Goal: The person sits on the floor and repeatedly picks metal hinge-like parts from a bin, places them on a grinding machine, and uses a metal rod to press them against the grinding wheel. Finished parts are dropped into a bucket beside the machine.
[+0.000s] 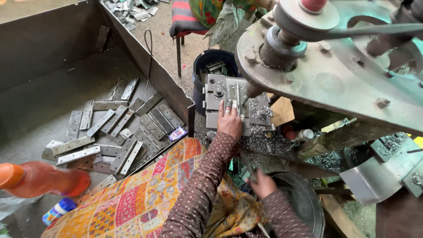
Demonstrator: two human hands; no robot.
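Observation:
My left hand (pixel 229 122) reaches forward onto the grey steel die block (pixel 257 110) of a press. Its fingers lie flat on a narrow perforated metal strip (pixel 235 96) set upright in the die's middle slot. Bright metal chips (pixel 260 143) cover the die and the bed around it. My right hand (pixel 261 183) is lower down, at the near rim of a round dark metal pan (pixel 304 198). Its fingers are curled and blurred, and what they hold is not visible. Both arms wear brown dotted sleeves.
A big grey sheet-metal bin (pixel 53 48) on the left holds several perforated hinge strips (pixel 119 123). An orange bottle (pixel 44 178) and a small blue-capped bottle (pixel 59 210) lie near left. A patterned cloth (pixel 145 194) covers my lap. The press flywheel and arm (pixel 317 57) overhang on the right; a dark bucket (pixel 211 61) stands behind the die.

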